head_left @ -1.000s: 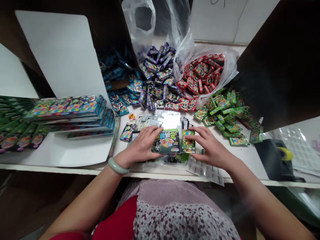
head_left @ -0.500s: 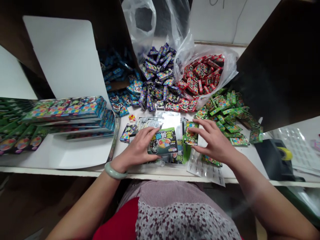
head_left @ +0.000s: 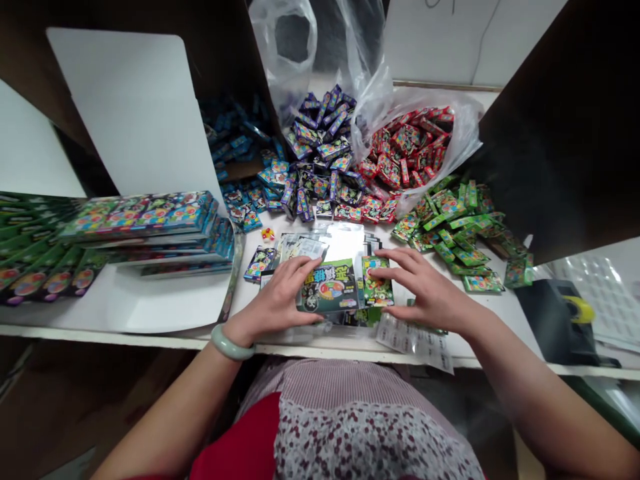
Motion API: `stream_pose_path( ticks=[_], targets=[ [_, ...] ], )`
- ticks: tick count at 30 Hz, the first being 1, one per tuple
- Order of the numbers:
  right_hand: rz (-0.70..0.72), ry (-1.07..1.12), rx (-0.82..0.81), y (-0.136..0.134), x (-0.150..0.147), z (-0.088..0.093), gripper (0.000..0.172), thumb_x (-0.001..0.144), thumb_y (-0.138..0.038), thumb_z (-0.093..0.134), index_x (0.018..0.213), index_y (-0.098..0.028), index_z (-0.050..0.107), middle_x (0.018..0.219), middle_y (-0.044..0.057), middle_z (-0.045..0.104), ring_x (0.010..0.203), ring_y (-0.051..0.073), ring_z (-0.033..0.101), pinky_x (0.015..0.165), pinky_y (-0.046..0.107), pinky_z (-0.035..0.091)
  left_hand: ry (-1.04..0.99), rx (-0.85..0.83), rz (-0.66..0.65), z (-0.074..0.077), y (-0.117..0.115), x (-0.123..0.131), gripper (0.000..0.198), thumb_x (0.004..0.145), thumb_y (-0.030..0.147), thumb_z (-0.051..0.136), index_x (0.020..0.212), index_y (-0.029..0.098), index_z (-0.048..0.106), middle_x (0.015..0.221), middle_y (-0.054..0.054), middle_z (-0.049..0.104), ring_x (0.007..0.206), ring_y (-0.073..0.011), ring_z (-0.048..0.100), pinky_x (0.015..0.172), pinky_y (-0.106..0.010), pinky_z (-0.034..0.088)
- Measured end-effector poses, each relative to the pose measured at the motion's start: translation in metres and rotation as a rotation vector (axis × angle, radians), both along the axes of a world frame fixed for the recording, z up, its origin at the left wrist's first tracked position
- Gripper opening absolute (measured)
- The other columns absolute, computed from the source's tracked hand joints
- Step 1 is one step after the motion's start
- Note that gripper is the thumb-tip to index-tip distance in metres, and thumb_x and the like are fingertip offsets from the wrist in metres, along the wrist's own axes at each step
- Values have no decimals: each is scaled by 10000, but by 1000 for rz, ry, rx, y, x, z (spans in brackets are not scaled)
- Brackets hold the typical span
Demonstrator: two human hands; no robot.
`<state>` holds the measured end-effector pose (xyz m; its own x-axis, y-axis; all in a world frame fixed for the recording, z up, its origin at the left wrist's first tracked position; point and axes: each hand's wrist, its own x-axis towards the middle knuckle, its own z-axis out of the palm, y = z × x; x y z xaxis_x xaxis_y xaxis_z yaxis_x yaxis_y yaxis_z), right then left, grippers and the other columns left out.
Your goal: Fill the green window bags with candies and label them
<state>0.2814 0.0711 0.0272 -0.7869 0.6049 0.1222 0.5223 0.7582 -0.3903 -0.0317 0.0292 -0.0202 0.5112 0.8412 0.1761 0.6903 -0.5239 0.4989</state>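
Observation:
My left hand (head_left: pixel 281 297) is closed on the left end of a flat black-and-green candy box (head_left: pixel 330 288), fingers behind its top edge and thumb at the bottom. My right hand (head_left: pixel 423 287) grips a small green candy box (head_left: pixel 376 283) from the right, fingers on its upper side and thumb near its lower edge. That small box stands against the right end of the flat one. Beneath both lie printed sheets or flat packs, largely covered. A purple candy box (head_left: pixel 260 263) rests left of my left hand, near a small red-and-yellow piece (head_left: pixel 268 234).
Behind are heaps of blue (head_left: pixel 270 177), purple (head_left: pixel 323 143) and green candy boxes (head_left: pixel 465 233), plus a clear bag (head_left: pixel 467 127) of red ones. Stacked display packs (head_left: pixel 145 217) sit in a white carton (head_left: pixel 165 303) at left. A tape dispenser (head_left: pixel 555 320) and sticker sheet (head_left: pixel 415 343) are at right.
My right hand has brought the small green box left against the flat box's end. My left hand keeps its hold. The whole view has shifted slightly.

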Motion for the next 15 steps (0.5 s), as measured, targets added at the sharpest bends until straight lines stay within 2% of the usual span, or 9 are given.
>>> stream_pose_path(
  ticks=[3,8,15],
  targets=[
    [70,-32,-71,1,1,8,515,808,-342,686,1283,-277,500,1444,90,413,1294,294,386,1051,518,394,17,3,-35,-3,0,1,977,699,508,763,1474,196,256,1372,-171,398,1280,-369,393,1069,-546,375],
    [81,-71,-116,7,-4,12,513,791,-327,700,1268,-240,533,1406,116,445,1276,289,404,1033,489,410,0,-1,-56,-8,1,5,977,693,506,769,1469,183,271,1370,-173,408,1277,-366,401,1067,-540,384],
    [162,-73,-209,12,-7,14,478,761,-314,726,1210,-233,587,1370,112,490,1221,285,463,1000,483,429,10,-13,-44,-3,2,-1,982,699,509,762,1473,183,254,1377,-179,413,1273,-363,411,1064,-544,385]
  ],
)
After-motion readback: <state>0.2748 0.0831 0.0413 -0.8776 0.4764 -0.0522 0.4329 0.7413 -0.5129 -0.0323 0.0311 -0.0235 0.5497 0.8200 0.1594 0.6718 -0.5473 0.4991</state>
